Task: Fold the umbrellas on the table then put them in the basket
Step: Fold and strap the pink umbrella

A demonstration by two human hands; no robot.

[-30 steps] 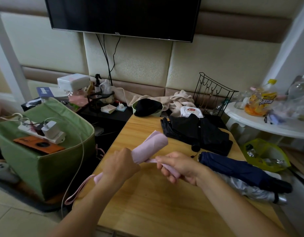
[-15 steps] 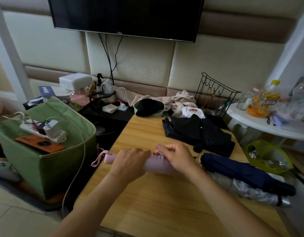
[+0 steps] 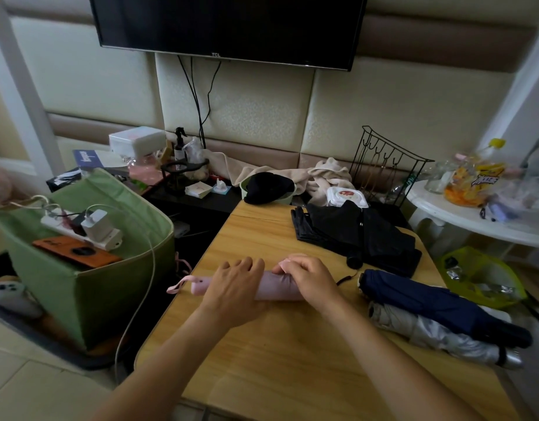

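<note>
A rolled pink umbrella [image 3: 271,287] lies crosswise on the wooden table [image 3: 292,360], its handle and loop strap poking past the left edge. My left hand [image 3: 234,290] grips it near the handle. My right hand [image 3: 310,279] is curled over its right part, fingers pinching the fabric on top. To the right lie a navy umbrella [image 3: 438,302] and a silver one [image 3: 438,332], both rolled. A black umbrella [image 3: 356,235] lies loosely spread at the table's back. The green fabric basket [image 3: 116,287] stands on the floor to the left.
The basket holds a power strip with a charger [image 3: 95,229] and an orange case [image 3: 77,252]; a white cable hangs over its rim. A wire rack [image 3: 386,168], a wipes pack and cloths sit behind the table. A white side table [image 3: 474,217] stands at right.
The pink umbrella was held up at a tilt; it now lies flat across the table with both hands over it. My right hand moved from the strap onto the roll.
</note>
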